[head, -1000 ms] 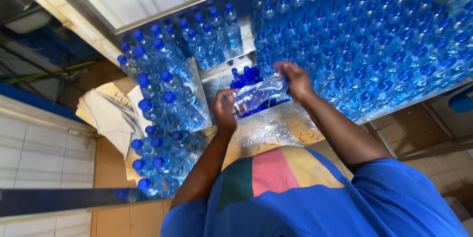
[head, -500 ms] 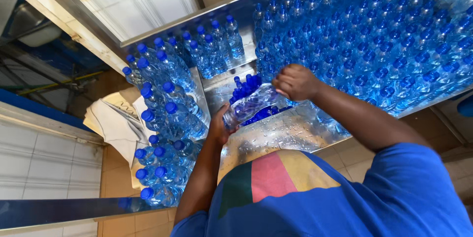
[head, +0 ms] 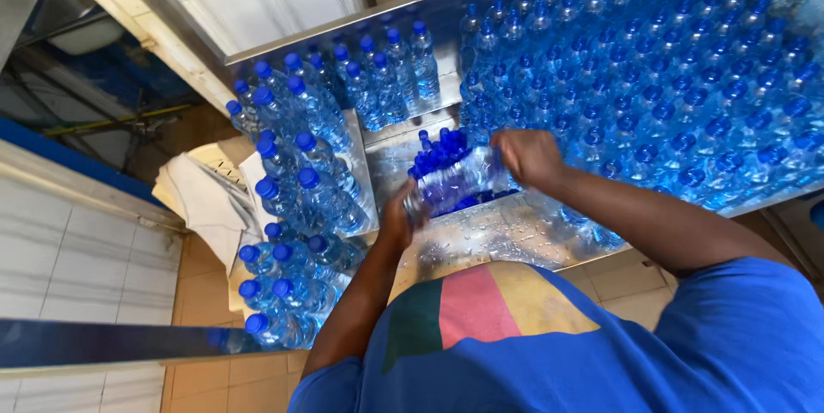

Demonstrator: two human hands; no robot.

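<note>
Head camera, steeply downward, close

Both arms extended forward, elbows bent. Left hand (head: 396, 217) low, fingers curled shut in a grip. Right hand (head: 528, 158) higher, fingers curled, palm down.

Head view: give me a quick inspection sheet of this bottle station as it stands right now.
Surface: wet steel table, beaded with droplets.
Job's things: cluster of blue-capped bottles held tilted between both hands.
Clutter: loose bottles crowded at the left edge; dense field of upright bottles on the right; white cloth beside the table.
Hands: left hand grips the cluster's base end; right hand closes over its far end.
Cables: nothing seen.
Surroundings: tiled floor, blue-edged wall at left, pale panels above the table.
</note>
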